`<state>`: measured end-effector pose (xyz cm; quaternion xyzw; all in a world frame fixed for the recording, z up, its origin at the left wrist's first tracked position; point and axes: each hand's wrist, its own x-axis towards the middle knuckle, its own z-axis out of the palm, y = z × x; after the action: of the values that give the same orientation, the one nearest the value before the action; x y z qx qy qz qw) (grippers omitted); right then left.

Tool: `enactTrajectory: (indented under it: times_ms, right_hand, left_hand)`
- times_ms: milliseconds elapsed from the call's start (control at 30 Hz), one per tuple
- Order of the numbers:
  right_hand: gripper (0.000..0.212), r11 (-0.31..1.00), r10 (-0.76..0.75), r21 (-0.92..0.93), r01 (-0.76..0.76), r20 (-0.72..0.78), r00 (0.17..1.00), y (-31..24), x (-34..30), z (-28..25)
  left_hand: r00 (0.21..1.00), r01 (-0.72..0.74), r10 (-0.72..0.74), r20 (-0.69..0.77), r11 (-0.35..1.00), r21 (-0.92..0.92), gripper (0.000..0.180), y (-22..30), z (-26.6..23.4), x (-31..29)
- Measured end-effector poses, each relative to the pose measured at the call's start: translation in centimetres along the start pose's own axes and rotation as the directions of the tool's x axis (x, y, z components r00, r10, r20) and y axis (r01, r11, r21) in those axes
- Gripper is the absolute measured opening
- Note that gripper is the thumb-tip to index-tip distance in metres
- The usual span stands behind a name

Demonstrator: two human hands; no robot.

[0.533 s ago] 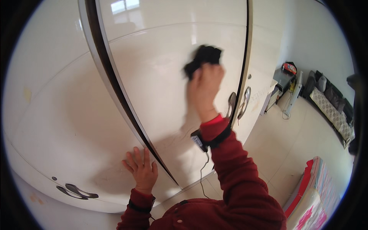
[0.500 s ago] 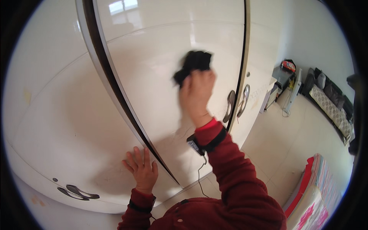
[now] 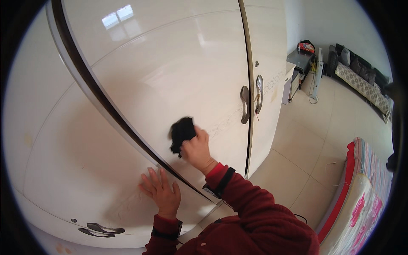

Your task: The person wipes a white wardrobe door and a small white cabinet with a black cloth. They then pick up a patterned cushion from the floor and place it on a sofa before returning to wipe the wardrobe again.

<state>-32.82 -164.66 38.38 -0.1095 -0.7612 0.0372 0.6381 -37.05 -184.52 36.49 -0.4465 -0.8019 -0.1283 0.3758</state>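
Right hand (image 3: 196, 149) pressing black cloth (image 3: 182, 132) against glossy wardrobe door (image 3: 170, 76), arm bent.

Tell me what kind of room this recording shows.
Probably a bedroom at home: a tall white wardrobe with paired metal handles, a floral bed at the right, and a pale tiled floor.

The left hand (image 3: 160, 192) is being held flat and open — fingers (image 3: 151, 178) spread and pointing upward, palm pressed forward. Its forearm is being raised nearly straight up from the lower edge, a red sleeve ending in a dark cuff at the wrist. The right hand (image 3: 194, 148) is being held higher and further right, its fingers curled shut in a grip — knuckles turned toward the camera. The right arm is being extended diagonally, bent at the elbow, a dark band being worn at the wrist.
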Motion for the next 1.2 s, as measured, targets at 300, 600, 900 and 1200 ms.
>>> enactTrajectory:
  times_ms: [300, 600, 900, 1200]
  right_hand:
    - [0.04, 0.917, 0.344, -0.134, -0.376, -0.213, 0.914, 11.4, 7.9, -3.8]
    - [0.04, 0.894, 0.347, -0.18, -0.411, -0.303, 0.888, 15.2, 10.2, -4.2]
    - [0.034, 0.869, 0.395, -0.143, -0.473, -0.373, 0.839, 15.1, 10.9, -3.8]
    - [0.038, 0.86, 0.497, -0.026, -0.51, -0.188, 0.847, 1.3, 0.4, 0.8]
  left_hand:
    - [0.997, -0.048, 0.045, 0.06, 0.998, 0.044, 0.064, 2.8, 2.1, 1.8]
    - [0.999, -0.03, 0.027, 0.019, 0.984, 0.173, 0.06, 2.1, 2.3, 1.9]
    - [0.989, -0.144, 0.141, 0.042, 0.986, 0.086, 0.059, -0.9, 0.0, 2.1]
    - [0.988, -0.155, 0.151, 0.042, 0.979, 0.132, 0.053, -1.2, 0.7, 2.3]
